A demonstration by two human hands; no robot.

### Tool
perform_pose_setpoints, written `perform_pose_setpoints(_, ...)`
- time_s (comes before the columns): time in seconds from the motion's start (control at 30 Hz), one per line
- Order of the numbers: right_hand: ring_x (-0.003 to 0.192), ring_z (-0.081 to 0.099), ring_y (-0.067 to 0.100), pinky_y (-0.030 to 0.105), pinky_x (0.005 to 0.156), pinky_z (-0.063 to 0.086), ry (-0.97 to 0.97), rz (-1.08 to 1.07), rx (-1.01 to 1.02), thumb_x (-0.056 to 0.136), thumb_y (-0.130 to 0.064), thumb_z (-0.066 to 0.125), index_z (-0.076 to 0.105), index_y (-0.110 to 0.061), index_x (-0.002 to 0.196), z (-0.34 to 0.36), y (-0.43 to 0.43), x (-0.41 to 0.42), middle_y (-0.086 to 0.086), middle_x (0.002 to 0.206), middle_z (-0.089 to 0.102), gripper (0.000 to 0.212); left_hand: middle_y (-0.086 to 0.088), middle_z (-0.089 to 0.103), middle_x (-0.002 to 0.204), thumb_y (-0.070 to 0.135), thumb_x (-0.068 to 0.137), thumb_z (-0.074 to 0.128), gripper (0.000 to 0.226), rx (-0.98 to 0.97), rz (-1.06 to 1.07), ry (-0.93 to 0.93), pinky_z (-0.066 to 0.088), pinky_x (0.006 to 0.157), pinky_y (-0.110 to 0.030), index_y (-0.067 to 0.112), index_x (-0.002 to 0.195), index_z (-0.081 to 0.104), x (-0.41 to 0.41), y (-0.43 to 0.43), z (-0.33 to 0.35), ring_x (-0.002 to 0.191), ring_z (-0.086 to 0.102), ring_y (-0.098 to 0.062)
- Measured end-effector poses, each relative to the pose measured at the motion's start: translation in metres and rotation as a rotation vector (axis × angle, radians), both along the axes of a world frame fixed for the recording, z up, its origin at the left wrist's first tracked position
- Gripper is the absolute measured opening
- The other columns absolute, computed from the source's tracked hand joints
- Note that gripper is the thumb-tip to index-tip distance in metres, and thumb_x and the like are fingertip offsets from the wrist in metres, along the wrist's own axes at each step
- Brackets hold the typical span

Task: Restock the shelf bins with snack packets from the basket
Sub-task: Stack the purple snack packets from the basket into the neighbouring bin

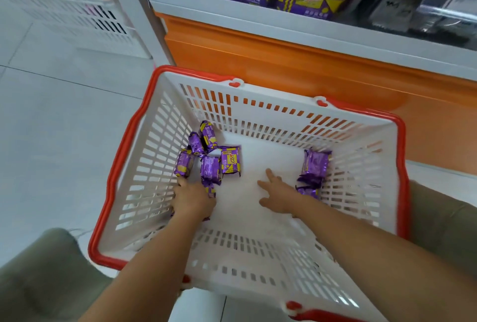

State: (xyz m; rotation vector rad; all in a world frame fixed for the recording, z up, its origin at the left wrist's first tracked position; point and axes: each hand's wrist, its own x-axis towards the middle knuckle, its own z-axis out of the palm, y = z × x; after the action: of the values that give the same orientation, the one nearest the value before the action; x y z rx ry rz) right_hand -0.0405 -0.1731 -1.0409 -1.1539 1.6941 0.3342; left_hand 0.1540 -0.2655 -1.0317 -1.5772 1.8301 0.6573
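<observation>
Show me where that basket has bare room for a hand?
In the basket, the middle floor is bare, between the left packet cluster and the right packet stack, up to the far wall; the right hand spreads over it. The left side is crowded around the left hand.

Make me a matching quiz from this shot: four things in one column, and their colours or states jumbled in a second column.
Column one:
1. left hand
2. right hand
3. basket rim
4. shelf base panel

Column two:
A. orange
B. fingers spread, holding nothing
C. red
D. curled over the snack packets

Pairs: 1-D, 2-B, 3-C, 4-A.
</observation>
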Motion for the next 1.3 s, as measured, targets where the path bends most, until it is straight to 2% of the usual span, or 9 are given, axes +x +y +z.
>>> perform_pose_setpoints(0.17,0.146,0.023,0.024,0.029,0.11,0.027,-0.058,-0.241,-0.055,0.099,-0.03,0.051,0.031,-0.019,0.151,0.017,-0.002,-0.005,0.006,0.163,-0.007,0.058,-0.025,0.044,0.137,0.044,0.093,0.051,0.047,-0.006,0.012,0.037,0.028,0.107,-0.037,0.007,0.12,0.059,0.0,-0.003,0.017,0.132,0.03,-0.039)
perform_pose_setpoints(0.37,0.125,0.048,0.024,0.034,0.1,0.043,-0.349,-0.621,0.001,0.097,-0.028,0.054,0.047,-0.016,0.14,0.041,-0.006,0.005,0.006,0.143,0.045,0.045,-0.022,0.037,0.136,0.036,0.088,0.062,0.036,0.045,0.21,0.228,0.029,0.108,-0.038,0.01,0.113,0.06,-0.006,-0.002,0.055,0.133,0.028,-0.037)
perform_pose_setpoints(0.47,0.117,0.05,0.022,0.035,0.088,0.047,-0.572,-0.822,0.064,0.097,-0.032,0.054,0.05,-0.021,0.131,0.061,-0.008,0.017,0.003,0.136,0.045,0.036,-0.006,0.061,0.08,0.017,0.088,0.066,0.014,0.219,0.598,0.641,0.046,0.079,-0.034,0.014,0.078,0.057,-0.01,-0.001,0.077,0.084,0.057,-0.025)
perform_pose_setpoints(0.57,0.099,0.056,0.022,0.035,0.085,0.049,-0.761,-0.942,0.059,0.095,-0.042,0.051,0.059,-0.022,0.105,0.084,-0.01,0.023,0.008,0.12,0.053,0.024,-0.003,0.062,0.073,0.014,0.09,0.065,0.011,0.387,0.783,0.833,0.051,0.079,-0.037,0.016,0.081,0.058,-0.014,0.003,0.103,0.071,0.06,-0.018)
perform_pose_setpoints(0.7,0.096,0.064,0.022,0.034,0.09,0.053,-0.779,-0.889,-0.091,0.097,-0.042,0.052,0.06,-0.008,0.125,0.124,-0.01,0.021,0.013,0.115,0.067,0.045,-0.011,0.064,0.074,0.009,0.09,0.061,0.005,0.49,0.827,0.99,0.053,0.081,-0.038,0.006,0.087,0.062,-0.016,0.006,0.137,0.069,0.06,-0.021)
perform_pose_setpoints(0.9,0.089,0.063,0.017,0.034,0.088,0.053,-0.717,-0.798,-0.426,0.095,-0.023,0.059,0.06,-0.014,0.11,0.195,-0.006,0.013,0.007,0.102,0.067,0.018,-0.01,0.068,0.071,-0.009,0.086,0.057,0.017,0.437,0.696,1.192,0.054,0.06,-0.023,0.002,0.076,0.064,-0.021,0.009,0.199,0.064,0.065,-0.019)
perform_pose_setpoints(1.0,0.089,0.064,0.017,0.038,0.092,0.054,-0.651,-0.718,-0.556,0.093,-0.023,0.062,0.053,-0.016,0.121,0.226,-0.004,0.01,0.01,0.111,0.064,0.031,-0.007,0.071,0.075,-0.006,0.087,0.059,0.008,0.436,0.64,1.294,0.057,0.067,-0.022,0.0,0.085,0.064,-0.019,0.011,0.234,0.068,0.068,-0.015)
perform_pose_setpoints(1.13,0.1,0.058,0.012,0.012,0.074,0.048,-0.516,-0.507,-0.755,0.093,-0.022,0.063,0.051,-0.022,0.127,0.271,0.008,0.006,0.001,0.118,0.057,0.036,-0.007,0.072,0.082,-0.003,0.093,0.049,0.016,0.446,0.53,1.459,0.057,0.068,-0.024,0.002,0.091,0.064,-0.01,0.014,0.271,0.073,0.069,-0.014)
perform_pose_setpoints(1.3,0.102,0.052,0.008,0.004,0.077,0.043,-0.441,-0.328,-0.909,0.091,-0.014,0.066,0.045,-0.016,0.135,0.322,0.011,-0.006,-0.009,0.114,0.05,0.049,-0.012,0.068,0.099,0.001,0.088,0.056,0.022,0.291,0.342,1.534,0.054,0.09,-0.034,-0.004,0.108,0.058,-0.019,0.017,0.3,0.091,0.066,-0.02)
